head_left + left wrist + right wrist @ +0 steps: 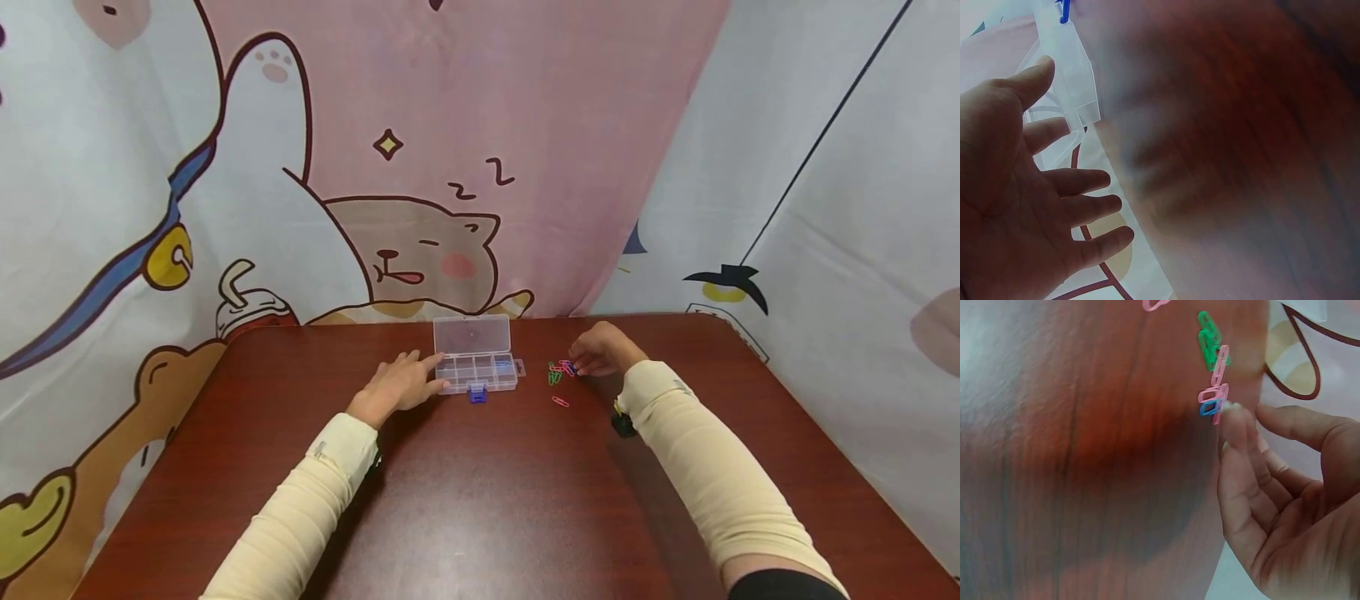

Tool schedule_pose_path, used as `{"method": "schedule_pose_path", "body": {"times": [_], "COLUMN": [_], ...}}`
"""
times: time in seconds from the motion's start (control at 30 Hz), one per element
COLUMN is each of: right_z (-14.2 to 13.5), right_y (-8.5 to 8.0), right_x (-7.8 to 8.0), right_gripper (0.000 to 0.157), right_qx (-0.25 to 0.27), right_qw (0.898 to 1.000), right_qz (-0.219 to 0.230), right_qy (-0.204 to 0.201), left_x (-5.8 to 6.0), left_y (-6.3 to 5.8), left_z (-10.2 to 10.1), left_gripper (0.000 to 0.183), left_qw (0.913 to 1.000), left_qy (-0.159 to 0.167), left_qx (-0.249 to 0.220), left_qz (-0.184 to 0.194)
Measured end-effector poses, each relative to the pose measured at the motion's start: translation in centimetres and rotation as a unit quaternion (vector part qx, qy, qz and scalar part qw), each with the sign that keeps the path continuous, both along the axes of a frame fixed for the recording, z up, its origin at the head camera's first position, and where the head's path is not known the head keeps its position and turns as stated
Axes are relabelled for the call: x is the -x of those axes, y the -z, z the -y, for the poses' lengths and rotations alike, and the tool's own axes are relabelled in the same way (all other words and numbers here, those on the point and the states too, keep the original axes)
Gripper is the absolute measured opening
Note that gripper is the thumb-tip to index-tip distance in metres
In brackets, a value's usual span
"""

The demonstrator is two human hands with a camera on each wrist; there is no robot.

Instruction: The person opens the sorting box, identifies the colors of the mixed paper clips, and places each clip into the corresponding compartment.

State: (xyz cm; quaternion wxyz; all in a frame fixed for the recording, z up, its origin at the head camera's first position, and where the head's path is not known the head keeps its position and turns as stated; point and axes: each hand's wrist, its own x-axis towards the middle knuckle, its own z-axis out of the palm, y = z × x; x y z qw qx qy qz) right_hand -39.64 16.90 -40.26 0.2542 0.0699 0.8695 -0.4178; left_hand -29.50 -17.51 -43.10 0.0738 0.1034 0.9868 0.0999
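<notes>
A clear plastic compartment box (459, 386) stands on the table with its lid (472, 336) raised and a blue latch (477, 393) at the front. Something blue, likely a paper clip (503, 364), lies in its back right compartment. My left hand (402, 382) steadies the box's left end with thumb and index finger, the other fingers spread. Right of the box lie green paper clips (1207, 344) and pink paper clips (1220, 365) in a small pile. At the pile's edge, my right hand (600, 350) has its fingertips by a blue paper clip (1210, 408), thumb apart from the index finger.
One pink paper clip (560, 402) lies apart, nearer the front. The brown table (480, 500) ends at a printed cloth (585, 167) hanging behind and at both sides. A hanging tab (520, 367) sticks out from the box's right end.
</notes>
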Motion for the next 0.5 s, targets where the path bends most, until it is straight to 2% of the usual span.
{"method": "schedule_pose_path", "body": {"times": [0.33, 0.5], "right_z": [0.0, 0.5], "right_y": [1.8, 2.2], "right_x": [0.5, 0.6], "right_gripper": [0.019, 0.016], "right_qx": [-0.124, -0.161], "right_qw": [0.992, 0.986], "right_qz": [-0.032, -0.036], "right_qy": [-0.018, -0.014], "left_x": [0.0, 0.0], "left_y": [0.1, 0.2], "left_z": [-0.1, 0.0], "left_gripper": [0.065, 0.065], "left_qw": [1.0000, 1.0000], "left_qy": [0.001, -0.002], "left_qx": [-0.002, -0.001], "left_qz": [-0.003, 0.000]}}
